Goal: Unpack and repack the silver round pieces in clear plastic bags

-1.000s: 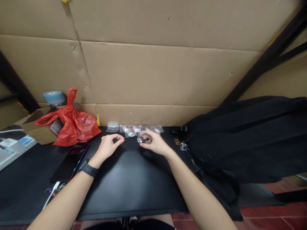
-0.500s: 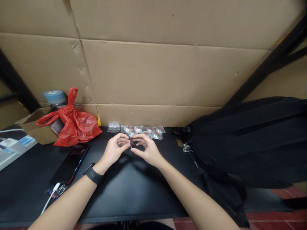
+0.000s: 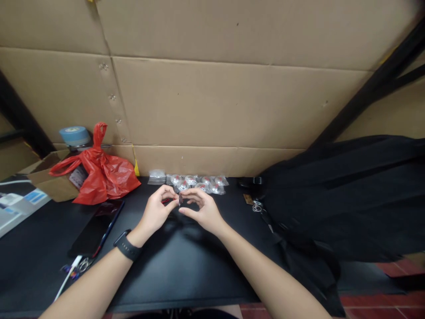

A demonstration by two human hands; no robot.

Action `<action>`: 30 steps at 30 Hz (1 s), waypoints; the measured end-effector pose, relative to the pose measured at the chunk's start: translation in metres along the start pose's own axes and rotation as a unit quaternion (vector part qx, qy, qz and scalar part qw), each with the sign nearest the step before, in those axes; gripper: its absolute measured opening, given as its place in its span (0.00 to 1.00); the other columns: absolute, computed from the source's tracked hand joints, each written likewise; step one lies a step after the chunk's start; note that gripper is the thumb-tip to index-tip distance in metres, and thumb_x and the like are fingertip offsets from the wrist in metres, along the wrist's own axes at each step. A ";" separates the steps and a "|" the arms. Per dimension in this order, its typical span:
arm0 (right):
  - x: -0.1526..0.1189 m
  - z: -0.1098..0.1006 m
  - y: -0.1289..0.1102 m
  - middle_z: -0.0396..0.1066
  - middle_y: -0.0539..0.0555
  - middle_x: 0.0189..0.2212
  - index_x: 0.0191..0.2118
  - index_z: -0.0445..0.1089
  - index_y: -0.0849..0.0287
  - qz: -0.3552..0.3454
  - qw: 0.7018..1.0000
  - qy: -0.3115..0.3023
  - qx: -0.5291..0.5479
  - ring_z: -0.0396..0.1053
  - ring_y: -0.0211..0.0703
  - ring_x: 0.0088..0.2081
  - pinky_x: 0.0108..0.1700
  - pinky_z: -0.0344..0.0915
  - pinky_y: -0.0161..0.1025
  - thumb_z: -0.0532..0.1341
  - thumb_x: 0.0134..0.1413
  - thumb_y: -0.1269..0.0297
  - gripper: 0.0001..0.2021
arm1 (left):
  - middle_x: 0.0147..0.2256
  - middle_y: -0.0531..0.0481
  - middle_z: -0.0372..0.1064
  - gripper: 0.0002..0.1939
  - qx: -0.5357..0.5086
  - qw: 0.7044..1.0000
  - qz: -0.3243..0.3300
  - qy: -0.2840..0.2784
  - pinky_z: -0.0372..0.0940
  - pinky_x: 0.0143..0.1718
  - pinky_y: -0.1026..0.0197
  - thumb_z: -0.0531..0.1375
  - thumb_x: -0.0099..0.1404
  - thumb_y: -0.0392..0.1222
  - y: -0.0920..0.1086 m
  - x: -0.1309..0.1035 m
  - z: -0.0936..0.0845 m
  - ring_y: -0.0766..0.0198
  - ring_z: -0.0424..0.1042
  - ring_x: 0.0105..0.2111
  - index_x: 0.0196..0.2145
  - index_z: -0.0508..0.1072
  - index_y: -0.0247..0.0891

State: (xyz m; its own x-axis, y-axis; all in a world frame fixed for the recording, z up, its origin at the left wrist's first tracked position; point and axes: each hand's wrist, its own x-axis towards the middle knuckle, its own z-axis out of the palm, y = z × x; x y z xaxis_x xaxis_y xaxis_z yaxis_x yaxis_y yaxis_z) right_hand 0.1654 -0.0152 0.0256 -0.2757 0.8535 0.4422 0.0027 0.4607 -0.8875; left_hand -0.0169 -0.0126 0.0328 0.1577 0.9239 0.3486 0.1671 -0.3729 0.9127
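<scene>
A small, dark, round disc, seen nearly edge-on, is held just above the black table. My left hand, with a black watch on its wrist, pinches it from the left between thumb and fingers. From the right, my right hand grips the disc's edge with thumb and fingertips, the other fingers curled. A bit of red shows by my left fingers; what it is I cannot tell. Just beyond my hands lie several clear packets with round silvery, red-centred pieces. Left of them sits a small stack of clear bags.
On the left are a red plastic bag, a cardboard box, a blue-lidded jar, and a phone with a white cable and keys. A black backpack fills the right side. Behind the black table stands a cardboard wall.
The disc has shifted slightly between my fingers, and a bit of red now shows by my left fingers. Both hands keep nearly the same place. The view has moved a little.
</scene>
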 end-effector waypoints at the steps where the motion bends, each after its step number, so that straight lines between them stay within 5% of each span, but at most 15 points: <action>1: 0.000 0.000 0.000 0.74 0.57 0.47 0.45 0.69 0.54 0.002 1.000 0.002 0.001 0.74 0.48 0.49 0.48 0.70 0.45 0.72 0.45 0.57 0.21 | 0.34 0.51 0.73 0.10 0.010 1.000 0.007 0.003 0.68 0.44 0.60 0.64 0.60 0.40 0.001 -0.001 0.000 0.61 0.76 0.38 0.36 0.65 0.40; 7: 0.000 0.000 0.003 0.74 0.56 0.45 0.35 0.68 0.57 0.038 0.999 -0.001 0.012 0.75 0.47 0.44 0.46 0.70 0.42 0.72 0.45 0.54 0.17 | 0.34 0.51 0.75 0.07 0.079 0.996 0.040 0.028 0.67 0.45 0.58 0.62 0.60 0.39 0.008 -0.005 0.003 0.61 0.77 0.37 0.35 0.67 0.40; 13: 0.002 -0.007 -0.001 0.72 0.55 0.42 0.38 0.70 0.56 0.012 0.996 -0.057 -0.061 0.71 0.43 0.42 0.44 0.68 0.40 0.55 0.65 0.54 0.13 | 0.32 0.53 0.78 0.11 0.113 0.992 0.045 0.041 0.64 0.47 0.55 0.65 0.61 0.41 0.007 -0.007 0.004 0.59 0.78 0.36 0.37 0.66 0.42; 22: 0.004 -0.017 0.001 0.67 0.58 0.48 0.34 0.68 0.56 -0.039 0.975 -0.075 -0.206 0.69 0.45 0.48 0.47 0.67 0.42 0.57 0.63 0.64 0.06 | 0.38 0.49 0.74 0.05 0.173 0.980 0.078 0.061 0.64 0.47 0.57 0.59 0.66 0.43 0.005 -0.006 0.004 0.59 0.74 0.41 0.38 0.68 0.41; 27: 0.004 -0.023 0.002 0.66 0.58 0.49 0.36 0.68 0.56 -0.074 0.953 -0.081 -0.282 0.66 0.48 0.53 0.56 0.62 0.48 0.58 0.60 0.68 0.03 | 0.52 0.46 0.68 0.15 0.276 0.956 0.093 -0.036 0.58 0.55 0.48 0.60 0.65 0.48 0.005 -0.007 0.003 0.52 0.65 0.55 0.49 0.72 0.46; 30: 0.006 -0.025 -0.001 0.66 0.58 0.50 0.35 0.68 0.56 -0.083 0.955 -0.074 -0.274 0.65 0.48 0.54 0.57 0.61 0.48 0.57 0.60 0.69 0.03 | 0.54 0.47 0.66 0.14 0.343 0.933 0.086 -0.065 0.56 0.54 0.46 0.62 0.62 0.48 -0.001 -0.009 0.004 0.49 0.61 0.57 0.46 0.73 0.48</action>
State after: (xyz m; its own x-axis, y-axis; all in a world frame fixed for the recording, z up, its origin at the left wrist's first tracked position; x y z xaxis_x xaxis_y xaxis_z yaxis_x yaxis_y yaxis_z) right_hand 0.1877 -0.0045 0.0319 -0.4493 0.7321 0.5120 0.4386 0.6800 -0.5875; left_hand -0.0148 -0.0210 0.0282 0.3491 0.8441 0.4069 0.7054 -0.5226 0.4790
